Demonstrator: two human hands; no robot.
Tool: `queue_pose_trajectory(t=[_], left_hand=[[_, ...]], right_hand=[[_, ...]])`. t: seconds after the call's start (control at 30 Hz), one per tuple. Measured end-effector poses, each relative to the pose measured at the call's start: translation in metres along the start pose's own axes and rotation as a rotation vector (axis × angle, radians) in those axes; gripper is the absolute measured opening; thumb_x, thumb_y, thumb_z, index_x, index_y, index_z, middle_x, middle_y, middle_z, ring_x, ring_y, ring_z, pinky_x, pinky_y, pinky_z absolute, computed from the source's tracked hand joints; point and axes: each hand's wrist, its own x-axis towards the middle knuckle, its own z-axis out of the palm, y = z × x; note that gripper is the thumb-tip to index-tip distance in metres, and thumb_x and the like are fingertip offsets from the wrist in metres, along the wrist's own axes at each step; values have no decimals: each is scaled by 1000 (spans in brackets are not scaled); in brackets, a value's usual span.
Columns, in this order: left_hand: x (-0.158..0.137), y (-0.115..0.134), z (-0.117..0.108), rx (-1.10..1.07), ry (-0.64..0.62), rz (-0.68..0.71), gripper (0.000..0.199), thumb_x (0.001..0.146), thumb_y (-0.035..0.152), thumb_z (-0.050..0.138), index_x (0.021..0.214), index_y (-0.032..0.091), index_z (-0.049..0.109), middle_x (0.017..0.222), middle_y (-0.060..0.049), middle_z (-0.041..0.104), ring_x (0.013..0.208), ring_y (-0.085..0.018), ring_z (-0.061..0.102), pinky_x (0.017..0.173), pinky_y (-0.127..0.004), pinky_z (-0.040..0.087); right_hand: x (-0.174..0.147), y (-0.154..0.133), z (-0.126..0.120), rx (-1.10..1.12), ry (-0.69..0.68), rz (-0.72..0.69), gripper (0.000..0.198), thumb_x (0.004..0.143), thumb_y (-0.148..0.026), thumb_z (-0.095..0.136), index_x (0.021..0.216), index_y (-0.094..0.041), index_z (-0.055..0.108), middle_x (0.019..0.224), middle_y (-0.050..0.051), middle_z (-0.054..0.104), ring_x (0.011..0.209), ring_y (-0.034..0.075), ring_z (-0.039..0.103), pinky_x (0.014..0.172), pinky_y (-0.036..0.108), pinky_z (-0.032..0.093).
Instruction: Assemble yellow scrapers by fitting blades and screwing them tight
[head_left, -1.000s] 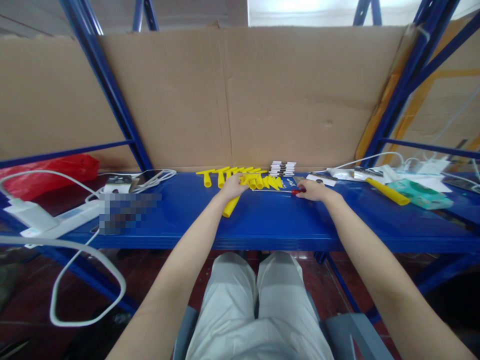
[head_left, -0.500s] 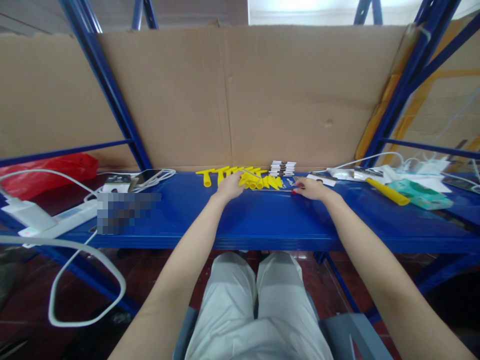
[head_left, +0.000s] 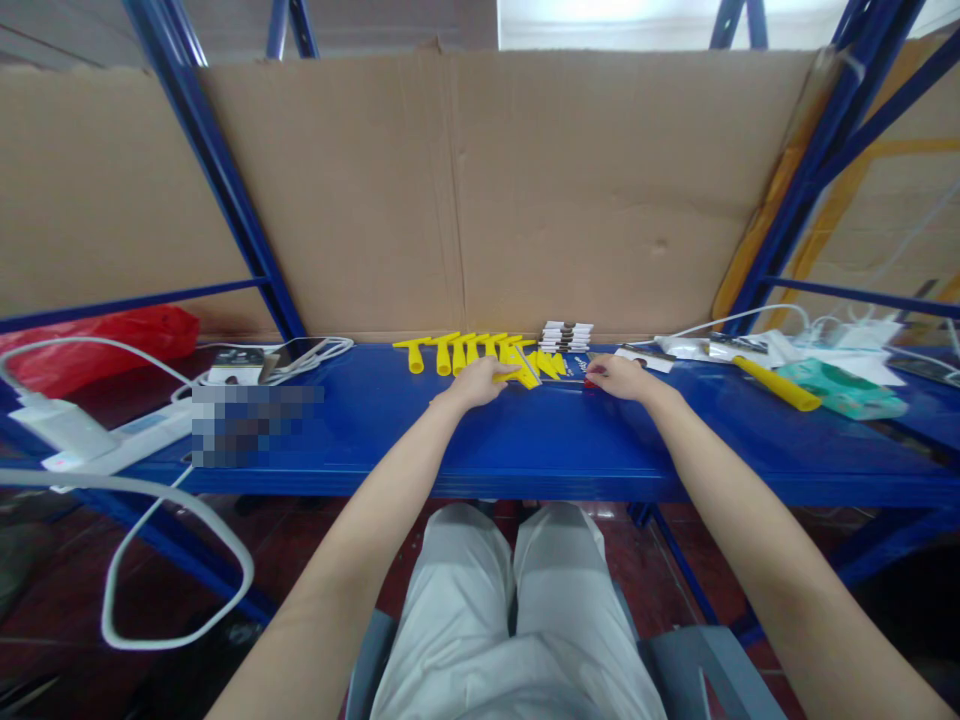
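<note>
My left hand (head_left: pixel 480 380) is closed around a yellow T-shaped plastic tool (head_left: pixel 527 372), like a small scraper or squeegee, with a pale strip along its wide edge. It is tilted just above the table, its head towards my right hand. My right hand (head_left: pixel 616 376) is closed on the red handle of what looks like a screwdriver (head_left: pixel 591 380); its thin shaft points left to the yellow tool. Behind my left hand, several more yellow T-shaped tools (head_left: pixel 444 356) lie in a row. Small yellow pieces (head_left: pixel 553 364) lie between my hands.
White bundles with dark bands (head_left: pixel 568 336) are stacked by the cardboard wall (head_left: pixel 600 200). Right of my hands lie a yellow tube (head_left: pixel 776 385) and a green packet (head_left: pixel 844 390). On the left are a power strip (head_left: pixel 127 437), cables and a red bag (head_left: pixel 112 345).
My left hand has moved slightly right and nearer to me, bringing one yellow tool out from the row towards the shaft. My right hand has barely moved.
</note>
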Motion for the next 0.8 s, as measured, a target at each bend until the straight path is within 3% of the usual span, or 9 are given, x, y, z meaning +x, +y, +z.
queue_pose_trajectory(t=[0.27,0.47,0.6,0.8], left_hand=[[-3,8,4,109,-21,48,49,89,18,45,136,31,47,113,-7,62,105,-20,58,91,-31,44],[-8,23,1,187,-14,81,48,93,20,36,139,31,43,103,-8,57,98,-20,58,85,-31,45],[-9,31,1,190,18,121,49,93,17,34,140,30,41,103,-9,54,97,-20,57,84,-32,45],[-8,34,3,193,80,183,54,92,12,31,142,31,37,109,-9,51,100,-20,54,85,-33,46]], right_hand=[[3,2,4,71,66,-33,21,83,-21,50,92,-19,69,102,9,71,97,24,63,80,33,45],[7,-11,13,428,190,-267,28,84,-33,48,88,-16,69,91,8,71,84,20,63,77,31,46],[6,-26,18,654,135,-352,38,81,-49,50,82,-16,69,85,6,70,78,20,61,74,32,46],[4,-33,21,884,50,-294,43,69,-59,59,72,-17,64,75,3,65,73,18,56,72,32,44]])
